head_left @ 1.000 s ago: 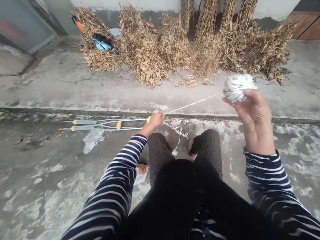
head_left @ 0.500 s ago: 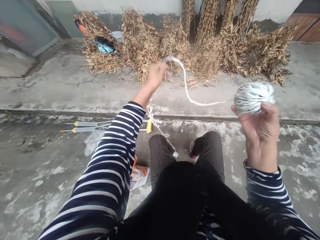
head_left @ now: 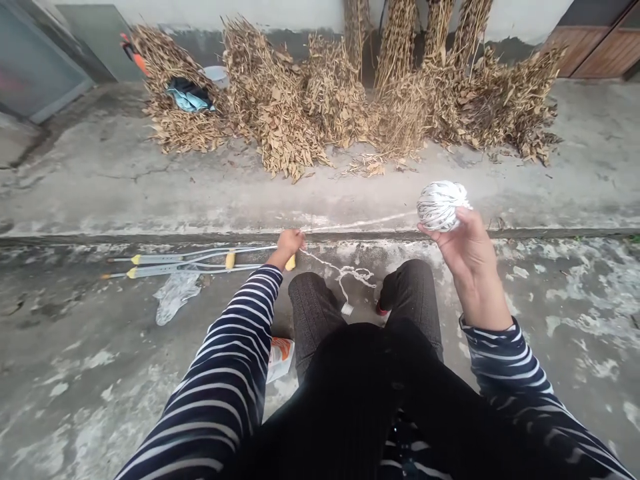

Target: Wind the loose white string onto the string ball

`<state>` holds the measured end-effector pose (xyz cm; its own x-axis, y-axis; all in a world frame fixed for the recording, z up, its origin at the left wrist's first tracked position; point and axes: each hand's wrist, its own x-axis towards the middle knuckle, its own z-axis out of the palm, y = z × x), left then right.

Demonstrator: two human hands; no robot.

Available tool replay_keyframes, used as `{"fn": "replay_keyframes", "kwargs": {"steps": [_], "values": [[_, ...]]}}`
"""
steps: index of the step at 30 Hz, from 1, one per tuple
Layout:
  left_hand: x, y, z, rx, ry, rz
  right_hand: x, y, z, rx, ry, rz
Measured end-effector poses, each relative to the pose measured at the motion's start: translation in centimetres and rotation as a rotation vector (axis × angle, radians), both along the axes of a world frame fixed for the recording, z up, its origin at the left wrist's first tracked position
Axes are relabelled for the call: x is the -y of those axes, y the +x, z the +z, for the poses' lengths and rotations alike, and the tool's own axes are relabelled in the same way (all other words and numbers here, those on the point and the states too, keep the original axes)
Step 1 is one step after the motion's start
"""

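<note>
Above knees, hands spread: right hand (head_left: 463, 241) raised gripping ball (head_left: 442, 205).

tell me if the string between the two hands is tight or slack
Tight: the string runs straight from the left hand to the ball held in the right hand, with no sag.

A farmyard: worn concrete ground (head_left: 100, 180), dried crop bundles (head_left: 350, 107) against a wall
</note>
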<state>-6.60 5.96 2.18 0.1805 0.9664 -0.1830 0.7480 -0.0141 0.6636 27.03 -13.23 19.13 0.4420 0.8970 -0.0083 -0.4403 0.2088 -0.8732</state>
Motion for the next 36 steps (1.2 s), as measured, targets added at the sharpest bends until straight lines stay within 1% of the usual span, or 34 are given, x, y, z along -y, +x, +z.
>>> {"fn": "replay_keyframes", "kwargs": {"steps": [1, 2, 3, 5, 7, 9, 10, 12, 13, 14, 16, 19, 22, 24, 28, 31, 33, 36], "values": [[-0.4, -0.5, 0.1, -0.057, -0.080, 0.047, 0.1, 0.1, -0.2, -0.005, -0.009, 0.000], [-0.7, -0.6, 0.3, -0.094, -0.158, 0.063, 0.2, 0.1, -0.4, -0.007, -0.014, 0.001], [-0.8, -0.4, 0.4, -0.115, -0.207, 0.053, 0.2, 0.0, -0.5, -0.002, -0.016, 0.002], [-0.6, 1.0, 0.4, -0.095, -0.222, -0.042, 0.2, -0.3, -0.5, 0.024, -0.016, 0.009], [0.6, 3.5, 0.3, -0.036, -0.227, -0.147, 0.0, -0.8, -0.5, 0.048, -0.034, 0.035], [2.6, 6.5, 0.4, 0.084, -0.226, -0.248, -0.3, -1.3, -0.5, 0.036, -0.073, 0.077], [3.7, 8.1, 0.7, 0.178, -0.213, -0.309, -0.6, -1.6, -0.7, 0.017, -0.097, 0.097], [5.9, 11.1, 1.6, 0.456, -0.150, -0.432, -1.0, -1.9, -1.0, -0.025, -0.132, 0.123], [6.8, 12.5, 2.3, 0.572, -0.108, -0.465, -1.2, -2.0, -1.3, -0.041, -0.142, 0.136], [7.6, 13.7, 3.0, 0.669, -0.070, -0.480, -1.4, -2.1, -1.4, -0.050, -0.146, 0.149], [8.6, 15.8, 4.5, 0.788, -0.027, -0.465, -1.7, -2.2, -1.6, -0.055, -0.142, 0.182], [9.1, 17.8, 5.9, 0.890, -0.054, -0.372, -2.0, -2.4, -1.3, -0.060, -0.139, 0.229], [9.3, 18.5, 6.5, 0.950, -0.080, -0.267, -2.1, -2.4, -0.8, -0.089, -0.140, 0.245], [9.4, 18.2, 6.6, 0.969, -0.076, -0.253, -2.1, -2.1, -0.7, -0.114, -0.131, 0.260], [9.1, 16.7, 7.0, 0.951, -0.068, -0.320, -2.0, -1.1, -0.7, -0.168, -0.124, 0.338], [9.1, 15.3, 7.5, 0.926, -0.101, -0.360, -2.0, -0.2, -0.3, -0.175, -0.114, 0.352], [9.6, 14.5, 8.0, 0.961, -0.189, -0.404, -2.2, 0.5, 0.4, -0.147, -0.096, 0.349], [10.8, 13.8, 8.7, 1.076, -0.356, -0.490, -2.8, 1.3, 1.8, -0.105, -0.083, 0.328]]}}
